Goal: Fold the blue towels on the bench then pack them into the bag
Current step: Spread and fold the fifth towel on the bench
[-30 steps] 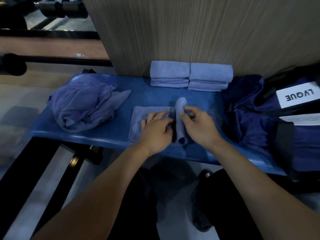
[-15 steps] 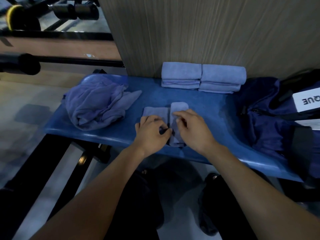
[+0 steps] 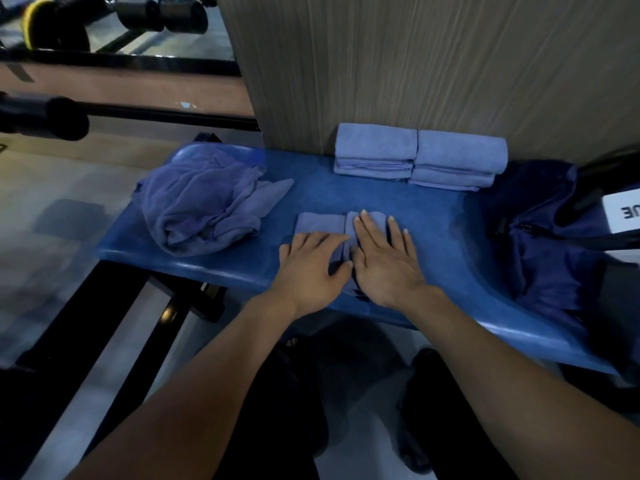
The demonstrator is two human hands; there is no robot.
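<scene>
On the long blue padded table [image 3: 214, 268], the dark navy fabric bag [image 3: 540, 244] at its right end appears to hold no towels yet, and a crumpled heap of blue towels [image 3: 201, 209] at the left awaits folding. Two stacks of folded light-blue towels [image 3: 419, 155] sit at the back by the wall. In the middle, the left hand [image 3: 308, 268] and right hand [image 3: 384, 261], fingers straight, press flat on a small part-folded blue towel [image 3: 320, 223], so I judge folding about half done.

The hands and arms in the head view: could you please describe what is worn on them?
Nothing is worn: the left hand and right hand are bare, with no gloves, rings or watch visible. Both forearms are uncovered, with no sleeves in view.
</scene>
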